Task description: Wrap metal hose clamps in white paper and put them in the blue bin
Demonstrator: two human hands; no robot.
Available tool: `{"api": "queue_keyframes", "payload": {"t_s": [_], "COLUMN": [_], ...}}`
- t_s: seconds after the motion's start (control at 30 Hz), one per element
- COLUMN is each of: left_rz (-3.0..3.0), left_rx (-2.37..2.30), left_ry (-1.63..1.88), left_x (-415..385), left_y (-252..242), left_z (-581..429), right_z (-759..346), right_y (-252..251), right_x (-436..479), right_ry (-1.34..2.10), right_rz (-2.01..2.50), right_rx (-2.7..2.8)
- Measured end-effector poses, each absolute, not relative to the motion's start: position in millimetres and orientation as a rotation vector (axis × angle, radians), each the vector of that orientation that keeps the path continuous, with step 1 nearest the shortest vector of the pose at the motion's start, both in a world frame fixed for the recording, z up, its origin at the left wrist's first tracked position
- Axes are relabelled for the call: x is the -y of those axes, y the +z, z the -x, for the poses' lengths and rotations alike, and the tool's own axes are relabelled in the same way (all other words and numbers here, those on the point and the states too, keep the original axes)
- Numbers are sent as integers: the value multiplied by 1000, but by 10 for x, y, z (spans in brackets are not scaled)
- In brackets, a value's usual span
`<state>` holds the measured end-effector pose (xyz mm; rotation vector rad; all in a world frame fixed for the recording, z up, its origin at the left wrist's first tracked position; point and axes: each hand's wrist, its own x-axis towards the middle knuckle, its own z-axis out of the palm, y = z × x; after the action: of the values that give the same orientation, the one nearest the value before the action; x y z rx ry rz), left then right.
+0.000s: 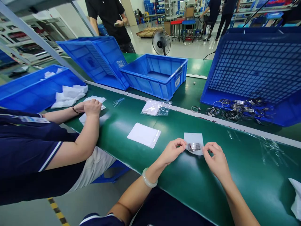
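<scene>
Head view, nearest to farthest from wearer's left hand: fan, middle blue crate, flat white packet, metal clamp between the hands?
From the left hand:
1. Metal clamp, just right
2. Flat white packet, left
3. Middle blue crate, farther across
4. Fan, beyond the crate

I counted four large blue bins [147, 84], one fan [161, 43] and one clamp [194, 147] between two hands [172, 152] (the heaped clamps [236, 110] defied counting).

Hands [171, 153] [217, 163] hide bits of the small bag [193, 138]. Right edge chops off some white item [296, 196], can't tell what.
</scene>
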<state>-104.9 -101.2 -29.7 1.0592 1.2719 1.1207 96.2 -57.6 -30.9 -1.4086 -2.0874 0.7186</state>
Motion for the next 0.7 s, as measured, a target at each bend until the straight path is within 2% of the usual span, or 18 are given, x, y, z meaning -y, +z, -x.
{"api": "queue_keyframes", "payload": {"t_s": [0.2,0.3,0.5,0.7], "left_rz": [-1043,-1137,-1049,-1029], "left_rx": [-1214,-1294,-1306,-1263], "left_ry": [1294,1342,883,873], "left_x": [653,588,618,517], "left_y": [194,278,-11,14], "left_z": [1118,1096,991,842], "right_z": [-878,-854,-883,-876], "right_y": [92,211,234,229], "right_x": [340,349,518,589], "right_ry": [748,772,727,728], "right_rz": [1351,1335,1330,1316], "right_rx": [1859,1769,1803,1878]}}
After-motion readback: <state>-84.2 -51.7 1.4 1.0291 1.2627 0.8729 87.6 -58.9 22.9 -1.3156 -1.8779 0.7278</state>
